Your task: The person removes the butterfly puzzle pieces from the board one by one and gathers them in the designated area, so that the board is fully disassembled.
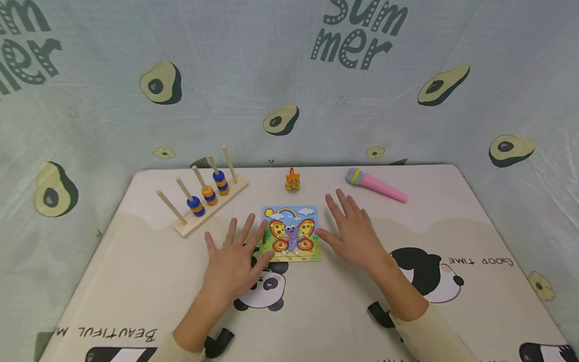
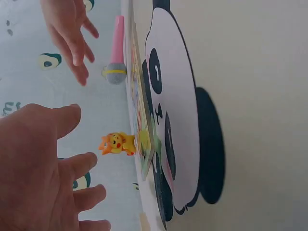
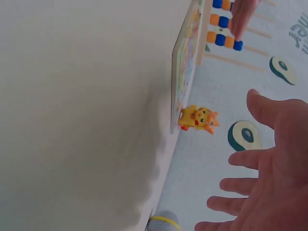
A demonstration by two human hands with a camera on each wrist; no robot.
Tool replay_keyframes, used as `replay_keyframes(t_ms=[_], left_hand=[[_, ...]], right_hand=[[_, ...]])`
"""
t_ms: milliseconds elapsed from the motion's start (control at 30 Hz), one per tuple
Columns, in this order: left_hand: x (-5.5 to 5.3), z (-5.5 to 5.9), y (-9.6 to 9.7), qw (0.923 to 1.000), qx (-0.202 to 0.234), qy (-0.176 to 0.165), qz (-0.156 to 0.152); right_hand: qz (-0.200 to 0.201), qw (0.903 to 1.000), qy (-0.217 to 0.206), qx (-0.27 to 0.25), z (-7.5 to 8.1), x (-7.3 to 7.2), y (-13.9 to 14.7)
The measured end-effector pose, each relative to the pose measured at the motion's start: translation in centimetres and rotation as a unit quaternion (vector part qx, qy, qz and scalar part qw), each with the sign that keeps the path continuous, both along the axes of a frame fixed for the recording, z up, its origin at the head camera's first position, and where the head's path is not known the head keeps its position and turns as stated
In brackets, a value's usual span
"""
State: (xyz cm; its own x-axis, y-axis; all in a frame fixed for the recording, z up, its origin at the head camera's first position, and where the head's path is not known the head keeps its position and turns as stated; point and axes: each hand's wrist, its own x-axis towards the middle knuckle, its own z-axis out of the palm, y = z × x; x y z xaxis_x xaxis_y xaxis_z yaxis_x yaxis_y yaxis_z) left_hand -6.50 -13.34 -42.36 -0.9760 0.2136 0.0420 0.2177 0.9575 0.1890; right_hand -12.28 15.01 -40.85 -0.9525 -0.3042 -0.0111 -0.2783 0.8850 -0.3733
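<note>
A square butterfly picture puzzle (image 1: 291, 234) lies flat at the middle of the table. To its left my left hand (image 1: 232, 266) is spread with fingers extended, overlapping the puzzle's left edge in the head view. On the other side, my right hand (image 1: 355, 236) is spread too, its thumb near the puzzle's right edge. Both wrist views show the left hand (image 2: 43, 168) and the right hand (image 3: 269, 168) raised above the tabletop, holding nothing. Just behind the puzzle stands a small yellow-orange toy figure (image 1: 292, 179).
At the back left is a wooden peg stand (image 1: 210, 205) with blue and orange rings on three of its pegs. A pink toy microphone (image 1: 382, 188) with a grey head lies at the back right. Behind the table (image 1: 334, 311) hangs an avocado-print curtain (image 1: 226, 75).
</note>
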Motion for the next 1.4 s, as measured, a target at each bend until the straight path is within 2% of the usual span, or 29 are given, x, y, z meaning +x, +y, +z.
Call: replay_keyframes(t_ms=[200,467,700,1067,1400], left_hand=[[0.3,-0.7,0.2,0.9998,0.006,-0.01,-0.019],[0.1,-1.2,0.5,0.9982,-0.001,-0.033,-0.051],[-0.1,-1.2,0.8,0.9964,0.029,-0.042,-0.068],[-0.6,-1.6,0.7,0.9912,0.066,-0.076,-0.086],[-0.8,-2.0,0.6,0.9886,0.064,-0.101,-0.092]], right_hand=[[0.026,0.9992,0.007,-0.029,-0.4,-0.8,-0.5],[0.027,0.9955,-0.044,-0.079,-0.3,-2.1,-1.6],[0.064,0.9912,-0.027,-0.113,-0.4,-3.6,-2.8],[0.119,0.9852,-0.054,-0.111,-0.3,-5.4,-4.8],[0.144,0.9832,-0.067,-0.09,-0.4,-6.6,-6.4]])
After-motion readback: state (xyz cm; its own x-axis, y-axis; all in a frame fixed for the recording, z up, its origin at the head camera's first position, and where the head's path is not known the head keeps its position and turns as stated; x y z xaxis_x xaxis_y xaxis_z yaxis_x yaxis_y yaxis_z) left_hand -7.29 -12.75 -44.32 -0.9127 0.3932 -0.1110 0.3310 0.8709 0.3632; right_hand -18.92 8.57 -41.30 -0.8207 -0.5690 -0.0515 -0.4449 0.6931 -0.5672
